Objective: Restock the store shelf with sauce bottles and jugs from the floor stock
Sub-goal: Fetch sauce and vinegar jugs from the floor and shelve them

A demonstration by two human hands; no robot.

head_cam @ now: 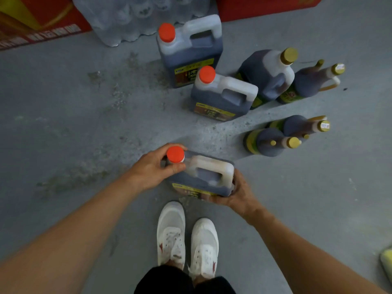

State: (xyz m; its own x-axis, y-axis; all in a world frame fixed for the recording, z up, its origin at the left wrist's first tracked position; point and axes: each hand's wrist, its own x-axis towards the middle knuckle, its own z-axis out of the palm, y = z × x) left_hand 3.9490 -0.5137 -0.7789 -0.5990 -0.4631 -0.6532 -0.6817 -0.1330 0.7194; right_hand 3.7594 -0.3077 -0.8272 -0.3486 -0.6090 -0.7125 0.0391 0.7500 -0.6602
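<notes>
White shoes (186,236) nearest; just beyond them, your left hand (151,168) grips the red cap of one jug (201,177), right hand (237,193) clasping its near-right corner. Pickup step, as judged: lift it clear next, shelf out of view; further jugs (220,96) and bottles (275,136) stand farther right on the floor (74,124).

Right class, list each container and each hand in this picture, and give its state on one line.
Held jug: capped, gripped by both hands.
Left hand: curled round the held jug's neck below the cap.
Right hand: holding its far lower end.
Two red-capped jugs: upright, capped, on floor.
Gold-capped bottles: upright, capped, on floor.
</notes>
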